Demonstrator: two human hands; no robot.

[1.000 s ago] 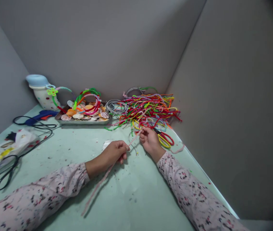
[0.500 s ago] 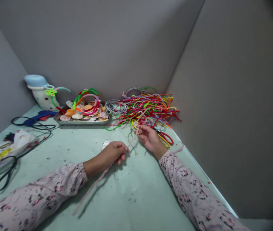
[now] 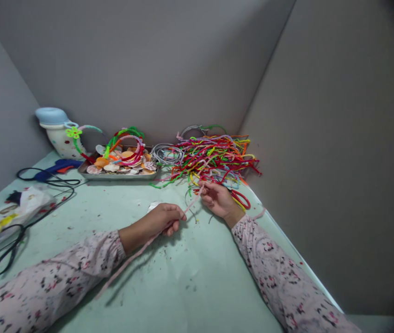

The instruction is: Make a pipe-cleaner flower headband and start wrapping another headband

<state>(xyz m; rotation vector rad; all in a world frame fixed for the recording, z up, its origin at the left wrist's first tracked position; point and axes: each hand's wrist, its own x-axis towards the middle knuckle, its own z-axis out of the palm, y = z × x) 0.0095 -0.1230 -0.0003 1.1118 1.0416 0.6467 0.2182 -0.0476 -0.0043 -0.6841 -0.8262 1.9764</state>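
Observation:
A pale pink pipe cleaner (image 3: 125, 264) is stretched between my two hands above the table. My left hand (image 3: 167, 219) pinches it partway along, and its long free tail slants down toward the near left. Higher and to the right, my right hand (image 3: 215, 198) grips its other end between thumb and fingers. Just behind the right hand lies a tangled heap of colourful pipe cleaners (image 3: 214, 155). Red and yellow scissor handles (image 3: 241, 199) show beside the right wrist. A round whitish piece (image 3: 153, 205) is partly covered by my left hand.
A metal tray (image 3: 120, 176) of seashells and pipe-cleaner headbands stands at the back, beside coiled grey wire (image 3: 167, 154). At left are a blue-lidded container (image 3: 60, 134), a blue glue gun (image 3: 53, 171), a black cable (image 3: 11, 259) and a plastic bag (image 3: 33, 203). Walls enclose the table.
The free tail of the pink pipe cleaner has swung left and slightly up. My right hand has shifted slightly right, still pinching the end; the left hand has barely moved.

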